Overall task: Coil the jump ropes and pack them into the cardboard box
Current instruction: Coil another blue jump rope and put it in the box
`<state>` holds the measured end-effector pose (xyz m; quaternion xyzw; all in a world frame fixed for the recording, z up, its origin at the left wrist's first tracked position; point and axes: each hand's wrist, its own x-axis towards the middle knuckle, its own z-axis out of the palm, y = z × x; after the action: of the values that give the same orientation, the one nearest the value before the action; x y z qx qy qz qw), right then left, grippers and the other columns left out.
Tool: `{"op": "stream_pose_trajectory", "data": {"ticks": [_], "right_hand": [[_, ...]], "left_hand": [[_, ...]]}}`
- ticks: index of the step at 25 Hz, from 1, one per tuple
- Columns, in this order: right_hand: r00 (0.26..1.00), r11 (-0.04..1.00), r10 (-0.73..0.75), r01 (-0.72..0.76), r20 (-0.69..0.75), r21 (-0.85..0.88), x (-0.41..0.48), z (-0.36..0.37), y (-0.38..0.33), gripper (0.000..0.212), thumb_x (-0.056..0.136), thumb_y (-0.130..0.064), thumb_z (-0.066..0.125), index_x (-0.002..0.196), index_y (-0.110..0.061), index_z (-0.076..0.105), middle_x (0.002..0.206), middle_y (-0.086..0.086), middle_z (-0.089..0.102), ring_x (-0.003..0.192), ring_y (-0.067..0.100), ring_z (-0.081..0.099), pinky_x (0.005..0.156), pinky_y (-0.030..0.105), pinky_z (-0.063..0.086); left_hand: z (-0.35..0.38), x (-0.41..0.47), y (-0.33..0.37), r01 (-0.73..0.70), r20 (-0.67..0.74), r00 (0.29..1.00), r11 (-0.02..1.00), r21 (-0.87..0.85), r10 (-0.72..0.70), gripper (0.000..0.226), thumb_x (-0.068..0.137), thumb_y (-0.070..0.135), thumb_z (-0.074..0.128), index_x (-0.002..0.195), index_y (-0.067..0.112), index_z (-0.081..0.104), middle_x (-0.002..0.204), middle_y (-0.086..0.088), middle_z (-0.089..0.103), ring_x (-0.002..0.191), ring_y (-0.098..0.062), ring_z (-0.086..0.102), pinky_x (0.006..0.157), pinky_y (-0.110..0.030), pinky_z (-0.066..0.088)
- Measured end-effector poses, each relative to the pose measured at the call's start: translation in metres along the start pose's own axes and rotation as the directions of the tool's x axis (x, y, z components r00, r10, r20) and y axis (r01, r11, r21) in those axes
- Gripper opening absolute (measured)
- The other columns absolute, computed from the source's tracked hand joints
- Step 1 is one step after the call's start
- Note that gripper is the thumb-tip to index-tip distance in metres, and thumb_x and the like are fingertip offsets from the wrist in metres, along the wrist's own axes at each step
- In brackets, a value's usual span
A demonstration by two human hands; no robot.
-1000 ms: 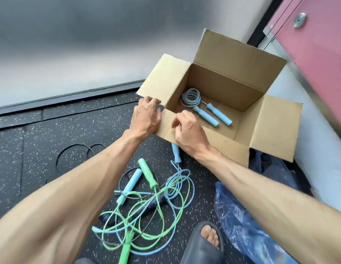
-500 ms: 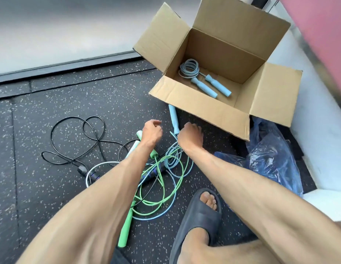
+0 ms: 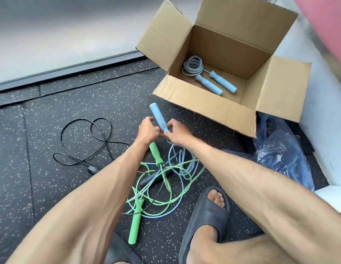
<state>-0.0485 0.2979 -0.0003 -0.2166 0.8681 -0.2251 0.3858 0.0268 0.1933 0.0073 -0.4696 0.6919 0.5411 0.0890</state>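
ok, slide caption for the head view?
Left hand and right hand hold a blue handle above tangled jump ropes; one coiled blue rope lies in the cardboard box.

**Q:** What covers the ground in this figure?

**A:** Dark rubber floor mats (image 3: pixel 70 115) flecked with white, with thin seams (image 3: pixel 27 149) running between them. A dark strip (image 3: pixel 70 73) borders their far edge, and a pale grey wall (image 3: pixel 51 31) rises behind it.

**Q:** What occupies the right side?

**A:** A crumpled blue plastic bag (image 3: pixel 280 155) lies on the mats beside a white surface (image 3: pixel 322 111). A blurred pink panel (image 3: pixel 326 21) fills the upper right corner.

**Q:** And near the lower edge?

**A:** A dark slide sandal (image 3: pixel 206 212), worn on a bare foot with the toes showing, rests flat on the mats to the left of the bag.
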Motion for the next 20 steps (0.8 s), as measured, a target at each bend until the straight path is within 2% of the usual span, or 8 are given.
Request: {"op": "stream_pose_trajectory", "data": {"ticks": [2, 4, 6, 8, 10, 14, 18, 20], "right_hand": [[0.993, 0.993, -0.101, 0.104, 0.054, -0.061, -0.019, -0.004, -0.023, 0.021, 0.092, -0.026, 0.059, 0.110, -0.017, 0.053, 0.104, 0.006, 0.065, 0.088, 0.027, 0.062, 0.071, 0.034, 0.045], [0.979, 0.979, -0.183, 0.191, 0.092, -0.079, -0.038, -0.010, -0.046, 0.019, 0.096, -0.030, 0.056, 0.109, -0.018, 0.049, 0.099, 0.005, 0.064, 0.085, 0.027, 0.060, 0.073, 0.037, 0.045], [0.957, 0.958, -0.255, 0.269, 0.136, -0.095, -0.064, -0.019, -0.073, 0.019, 0.100, -0.034, 0.052, 0.107, -0.017, 0.047, 0.091, 0.001, 0.061, 0.081, 0.023, 0.059, 0.072, 0.037, 0.046], [0.934, 0.935, -0.322, 0.339, 0.156, -0.106, -0.089, -0.030, -0.100, 0.021, 0.101, -0.037, 0.049, 0.107, -0.016, 0.049, 0.091, 0.003, 0.065, 0.079, 0.023, 0.061, 0.070, 0.038, 0.050], [0.912, 0.910, -0.383, 0.400, 0.147, -0.109, -0.111, -0.041, -0.123, 0.022, 0.101, -0.040, 0.048, 0.106, -0.018, 0.051, 0.086, 0.003, 0.068, 0.074, 0.021, 0.062, 0.064, 0.034, 0.049], [0.876, 0.842, -0.469, 0.482, 0.112, -0.242, -0.143, -0.065, -0.154, 0.022, 0.095, -0.041, 0.060, 0.098, -0.023, 0.048, 0.085, 0.000, 0.066, 0.076, 0.021, 0.063, 0.063, 0.032, 0.045], [0.836, 0.785, -0.548, 0.496, -0.041, -0.371, -0.166, -0.088, -0.181, 0.005, 0.095, -0.028, 0.057, 0.096, -0.024, 0.060, 0.094, -0.002, 0.072, 0.093, 0.023, 0.064, 0.091, 0.044, 0.045], [0.795, 0.768, -0.599, 0.535, -0.098, -0.352, -0.177, -0.100, -0.198, 0.014, 0.099, -0.027, 0.051, 0.096, -0.025, 0.065, 0.094, 0.000, 0.073, 0.091, 0.024, 0.065, 0.094, 0.046, 0.045]], "left_hand": [[-0.024, -0.022, -0.001, -0.147, -0.095, 0.978, 0.938, 0.314, 0.185, 0.068, 0.081, 0.005, 0.066, 0.140, 0.007, 0.032, 0.118, -0.019, 0.056, 0.104, -0.038, 0.060, 0.085, -0.045, 0.048], [-0.046, -0.043, 0.000, -0.152, -0.193, 0.937, 0.837, 0.526, 0.291, 0.097, 0.082, 0.010, 0.070, 0.154, 0.013, 0.005, 0.128, -0.023, 0.044, 0.107, -0.042, 0.056, 0.086, -0.051, 0.047], [-0.073, -0.064, 0.005, -0.119, -0.290, 0.868, 0.737, 0.666, 0.402, 0.103, 0.084, 0.013, 0.070, 0.156, 0.021, -0.003, 0.133, -0.025, 0.039, 0.110, -0.040, 0.052, 0.087, -0.050, 0.048], [-0.103, -0.087, 0.012, -0.140, -0.236, 0.809, 0.568, 0.811, 0.537, 0.070, 0.091, 0.018, 0.062, 0.151, 0.027, 0.026, 0.135, -0.021, 0.038, 0.115, -0.034, 0.047, 0.092, -0.050, 0.047], [-0.129, -0.112, 0.020, -0.163, -0.172, 0.772, 0.452, 0.877, 0.611, 0.032, 0.097, 0.030, 0.054, 0.129, 0.023, 0.051, 0.133, -0.015, 0.043, 0.117, -0.028, 0.044, 0.095, -0.050, 0.044], [-0.174, -0.162, 0.037, -0.145, -0.230, 0.745, 0.489, 0.860, 0.626, 0.034, 0.096, 0.046, 0.051, 0.116, 0.019, 0.056, 0.117, -0.008, 0.056, 0.109, -0.025, 0.049, 0.092, -0.049, 0.044], [-0.211, -0.209, 0.057, -0.184, -0.308, 0.734, 0.614, 0.768, 0.605, 0.038, 0.095, 0.049, 0.049, 0.113, 0.017, 0.056, 0.106, -0.005, 0.061, 0.096, -0.021, 0.050, 0.093, -0.048, 0.044], [-0.221, -0.224, 0.058, -0.180, -0.339, 0.740, 0.658, 0.731, 0.580, 0.037, 0.098, 0.048, 0.047, 0.115, 0.016, 0.055, 0.104, -0.003, 0.062, 0.097, -0.022, 0.052, 0.096, -0.050, 0.040]]}}
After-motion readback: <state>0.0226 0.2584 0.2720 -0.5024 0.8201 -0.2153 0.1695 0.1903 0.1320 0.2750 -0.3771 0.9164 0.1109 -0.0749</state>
